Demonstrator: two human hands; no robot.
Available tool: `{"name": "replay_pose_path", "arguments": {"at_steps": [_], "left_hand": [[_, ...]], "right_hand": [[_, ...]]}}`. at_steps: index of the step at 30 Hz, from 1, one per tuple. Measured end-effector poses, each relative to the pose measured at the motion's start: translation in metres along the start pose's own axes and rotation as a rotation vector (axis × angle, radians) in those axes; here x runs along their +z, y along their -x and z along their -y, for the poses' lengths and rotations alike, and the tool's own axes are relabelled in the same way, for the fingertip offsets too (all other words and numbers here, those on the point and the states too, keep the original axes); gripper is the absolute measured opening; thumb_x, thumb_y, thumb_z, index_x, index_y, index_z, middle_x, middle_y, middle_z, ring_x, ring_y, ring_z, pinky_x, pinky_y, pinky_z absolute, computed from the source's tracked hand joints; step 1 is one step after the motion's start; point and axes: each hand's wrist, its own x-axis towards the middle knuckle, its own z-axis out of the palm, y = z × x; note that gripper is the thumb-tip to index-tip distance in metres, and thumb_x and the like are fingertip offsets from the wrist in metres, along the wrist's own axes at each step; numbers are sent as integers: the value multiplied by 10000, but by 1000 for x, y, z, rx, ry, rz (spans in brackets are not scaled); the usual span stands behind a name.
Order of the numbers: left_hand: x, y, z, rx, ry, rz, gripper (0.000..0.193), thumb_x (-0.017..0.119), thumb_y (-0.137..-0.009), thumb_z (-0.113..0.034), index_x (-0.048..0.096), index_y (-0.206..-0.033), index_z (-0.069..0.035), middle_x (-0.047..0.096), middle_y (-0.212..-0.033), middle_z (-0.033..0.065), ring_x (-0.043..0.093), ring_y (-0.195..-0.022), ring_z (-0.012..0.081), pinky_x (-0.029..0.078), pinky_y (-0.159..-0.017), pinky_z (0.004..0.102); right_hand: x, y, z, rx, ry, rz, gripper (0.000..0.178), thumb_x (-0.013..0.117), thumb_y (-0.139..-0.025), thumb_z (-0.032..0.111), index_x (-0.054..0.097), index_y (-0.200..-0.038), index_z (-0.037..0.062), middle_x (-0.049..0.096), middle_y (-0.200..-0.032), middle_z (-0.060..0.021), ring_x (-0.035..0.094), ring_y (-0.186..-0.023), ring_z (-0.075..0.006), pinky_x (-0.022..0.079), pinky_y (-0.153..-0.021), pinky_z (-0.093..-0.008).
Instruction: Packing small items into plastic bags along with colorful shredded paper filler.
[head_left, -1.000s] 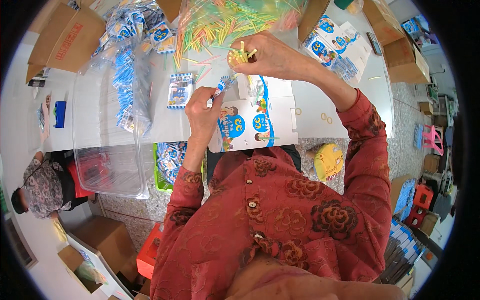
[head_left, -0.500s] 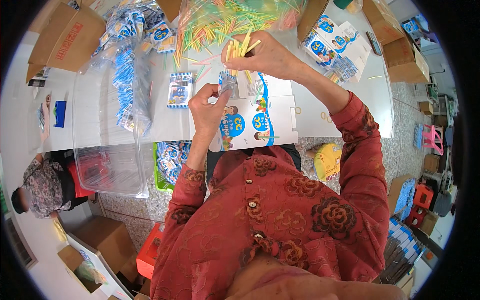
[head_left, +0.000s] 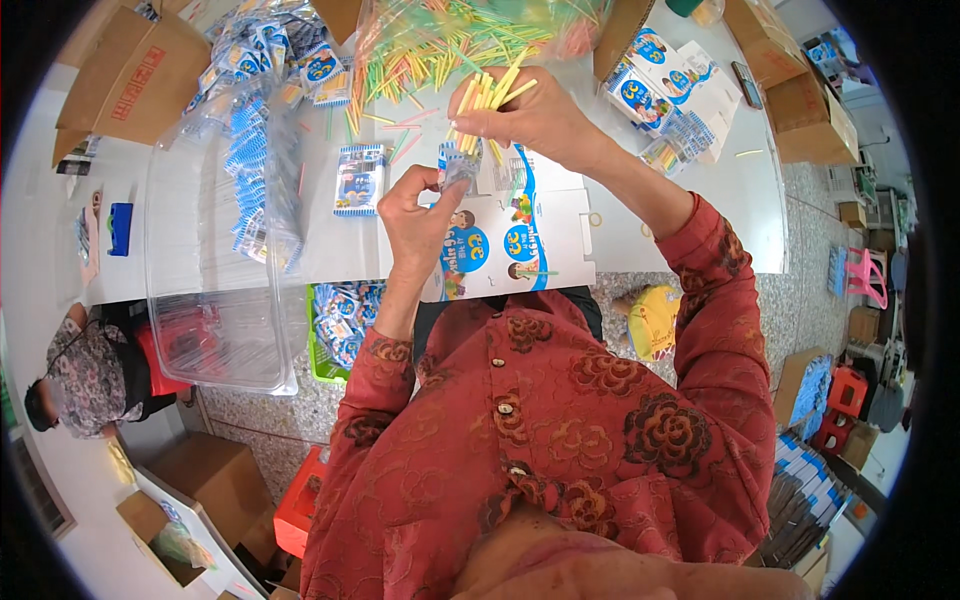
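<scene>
My right hand (head_left: 520,115) is closed round a bunch of yellow straws (head_left: 492,92), their lower ends pointing down at a small printed packet. That packet (head_left: 460,163), blue, white and partly clear, is pinched in my left hand (head_left: 415,210), its top edge toward the straws. Whether any straw tips have entered the packet I cannot tell. Under my hands lies a flat white printed carton (head_left: 560,215) with blue ovals. Another filled packet (head_left: 360,180) rests on the table just left of my left hand.
Loose coloured straws (head_left: 440,60) spill from a plastic bag at the table's far side. A clear plastic tub (head_left: 215,340) with rows of packets stands at left. More cartons (head_left: 670,75) lie at the far right; a green basket (head_left: 328,365) of packets sits below the edge. A person (head_left: 95,370) sits at far left.
My right hand has lowered slightly with the bunch of yellow straws, toward the packet. My left hand stays almost still on the packet.
</scene>
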Motion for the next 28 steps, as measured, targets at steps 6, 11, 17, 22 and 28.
{"name": "replay_pose_path", "arguments": {"at_steps": [6, 11, 17, 22, 28], "left_hand": [[3, 0, -5, -101, 78, -55, 119, 712, -699, -37, 622, -755, 18, 602, -660, 23, 510, -598, 68, 421, -567, 219], [4, -6, -4, -169, 108, -38, 113, 705, -709, -37, 628, -766, 22, 609, -664, 22, 509, -594, 60, 420, -561, 214], [9, -21, 1, -103, 67, -26, 106, 700, -712, -31, 631, -770, 25, 613, -669, 18, 513, -598, 60, 422, -569, 212], [11, -33, 6, -103, 117, -19, 109, 698, -717, -34, 642, -791, 21, 623, -687, 19, 520, -607, 61, 430, -589, 209], [12, -45, 9, -107, 159, 23, 122, 694, -732, -46, 646, -821, 22, 635, -716, 15, 533, -638, 57, 434, -608, 204]], "right_hand": [[4, 7, -4, -109, 190, -42, 129, 641, -816, 151, 625, -857, 31, 559, -685, 27, 459, -610, -27, 364, -521, -195], [2, 4, -3, -68, 342, -37, 270, 668, -757, 234, 623, -868, -9, 558, -578, -53, 476, -519, -95, 380, -489, -263], [-4, -7, -6, 33, 512, -7, 241, 641, -807, 250, 623, -893, 26, 567, -708, -24, 468, -613, -68, 386, -538, -237], [-8, -19, -19, -164, 474, -68, 325, 546, -872, 308, 620, -990, 14, 600, -856, -72, 535, -777, -135, 430, -704, -273], [-10, -30, -30, -142, 435, -141, 424, 416, -922, 397, 602, -1106, 62, 550, -1158, -147, 499, -1094, -217, 360, -954, -315]]}}
